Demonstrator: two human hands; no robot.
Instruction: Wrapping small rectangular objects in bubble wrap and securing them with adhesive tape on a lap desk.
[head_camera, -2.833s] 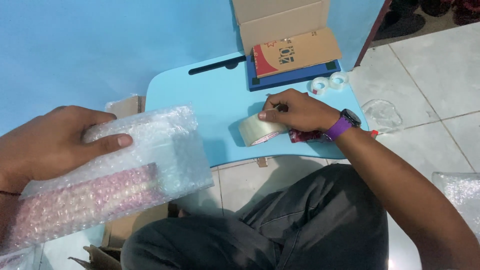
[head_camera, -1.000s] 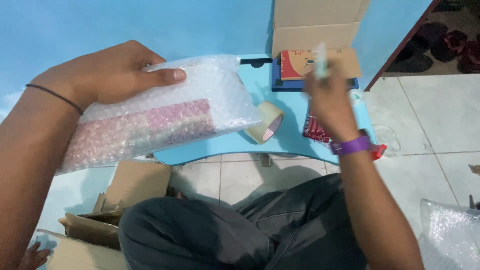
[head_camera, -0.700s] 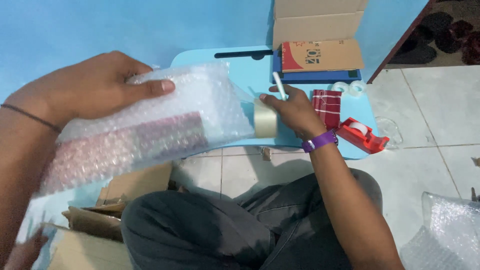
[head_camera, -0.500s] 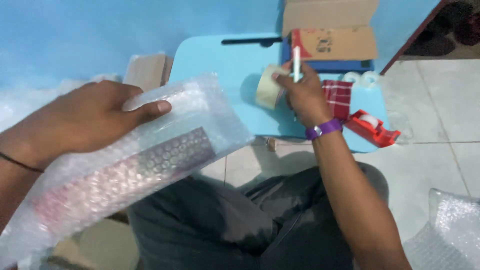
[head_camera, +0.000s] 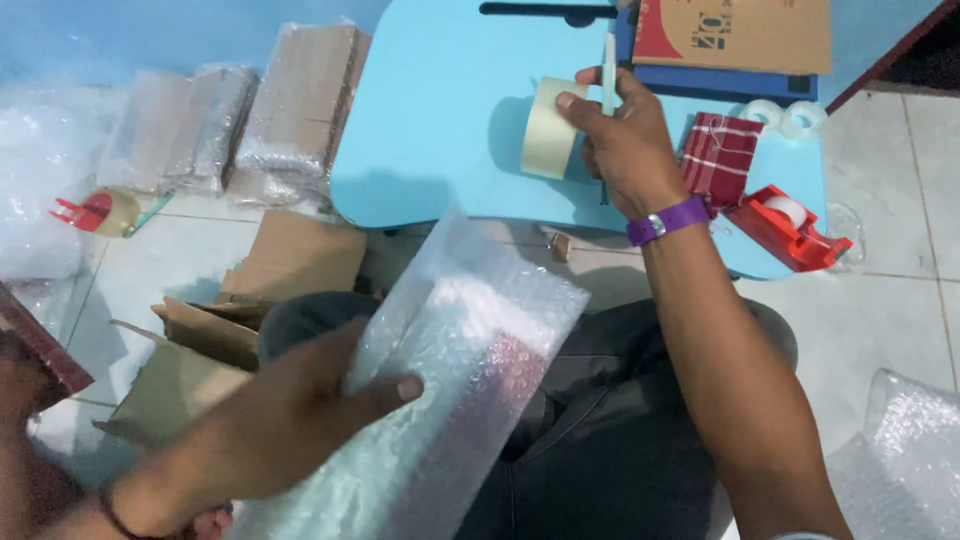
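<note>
My left hand grips a parcel wrapped in bubble wrap, with something reddish inside, low over my lap. My right hand, with a purple band on the wrist, is over the light blue table. It holds a roll of tan packing tape upright on the tabletop, and a slim white and green pen or cutter sticks up between its fingers.
A red tape dispenser, a red checked cloth, two small clear tape rolls and a cardboard box sit on the table. Wrapped parcels, another dispenser and flattened cardboard lie on the tiled floor left.
My left hand has lowered the wrapped parcel from chest height toward my lap. My right hand picked up the pen-like tool, took the tape roll and now stands it on the table.
</note>
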